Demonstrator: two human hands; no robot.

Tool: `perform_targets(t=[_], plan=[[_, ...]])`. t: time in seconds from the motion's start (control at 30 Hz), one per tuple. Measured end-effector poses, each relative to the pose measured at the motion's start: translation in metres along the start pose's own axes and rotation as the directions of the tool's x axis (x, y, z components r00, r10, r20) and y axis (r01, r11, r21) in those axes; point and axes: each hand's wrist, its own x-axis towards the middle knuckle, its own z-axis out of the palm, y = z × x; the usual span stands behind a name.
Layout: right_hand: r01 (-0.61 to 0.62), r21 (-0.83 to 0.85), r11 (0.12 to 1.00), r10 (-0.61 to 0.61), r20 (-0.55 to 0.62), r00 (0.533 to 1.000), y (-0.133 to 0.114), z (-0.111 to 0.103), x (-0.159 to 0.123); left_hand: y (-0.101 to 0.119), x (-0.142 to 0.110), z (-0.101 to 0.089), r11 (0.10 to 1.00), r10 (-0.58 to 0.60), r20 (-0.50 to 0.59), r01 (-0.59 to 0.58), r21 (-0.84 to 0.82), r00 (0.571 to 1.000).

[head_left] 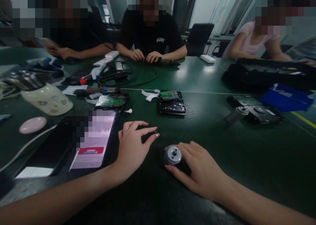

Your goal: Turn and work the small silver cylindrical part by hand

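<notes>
My left hand [134,142] pinches a tiny ring [155,132], like a small washer, between the tips of thumb and index finger. The other fingers of that hand are bent above the table. My right hand [197,167] is wrapped around a small cylindrical motor [173,155] that stands upright on the dark green table. Its silvery end faces up, with a dark centre and two small holes. The ring is a short way left of the motor and apart from it. A second metal cylinder [237,114] stands farther off to the right.
Left of my left hand lie a lit phone [93,142] and a dark flat device [46,149]. Opened black units with green circuit boards [170,95] sit ahead. A pale cup [48,100] lies at left, a blue bin [286,98] at right. Several people sit opposite.
</notes>
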Motion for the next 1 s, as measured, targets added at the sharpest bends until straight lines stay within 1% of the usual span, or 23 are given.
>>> perform_targets(t=[0.1,0.17,0.2,0.27,0.33,0.37,0.43,0.57,0.73,0.87,1.0], plan=[[-0.001,-0.011,1.0,0.001,-0.007,1.0,0.0,0.0,0.0,0.002,0.0,-0.001,0.996,0.036,-0.06,-0.041,-0.08,0.998],[0.0,-0.02,1.0,0.0,-0.011,1.0,0.001,0.001,0.0,0.006,-0.001,-0.003,0.97,0.106,-0.12,-0.129,-0.204,0.987],[0.005,-0.02,1.0,-0.005,-0.011,1.0,0.001,0.001,0.0,0.009,-0.002,-0.005,0.941,0.161,-0.143,-0.195,-0.275,0.977],[0.019,-0.015,1.0,-0.019,-0.014,1.0,0.001,0.002,0.0,0.016,-0.005,-0.007,0.851,0.285,-0.164,-0.329,-0.41,0.944],[0.034,-0.015,0.999,-0.034,-0.018,0.999,0.002,0.003,-0.001,0.021,-0.009,-0.008,0.752,0.385,-0.151,-0.404,-0.521,0.911],[0.039,-0.016,0.999,-0.039,-0.02,0.999,0.002,0.004,-0.001,0.023,-0.01,-0.009,0.717,0.414,-0.137,-0.414,-0.561,0.9],[0.046,-0.017,0.999,-0.046,-0.024,0.999,0.002,0.004,-0.001,0.025,-0.013,-0.009,0.69,0.424,-0.109,-0.399,-0.604,0.899],[0.06,-0.013,0.998,-0.061,-0.032,0.998,0.003,0.005,0.0,0.025,-0.014,-0.009,0.714,0.395,-0.092,-0.368,-0.595,0.914],[0.089,-0.018,0.996,-0.09,-0.055,0.994,0.005,0.005,0.0,0.028,-0.011,-0.009,0.719,0.413,-0.088,-0.384,-0.579,0.906],[0.108,-0.045,0.993,-0.111,-0.089,0.99,0.006,0.006,-0.001,0.03,-0.01,-0.01,0.742,0.393,-0.082,-0.368,-0.561,0.916],[0.139,-0.066,0.988,-0.147,-0.135,0.98,0.006,0.006,0.0,0.028,-0.009,-0.012,0.729,0.411,-0.06,-0.368,-0.578,0.91]])
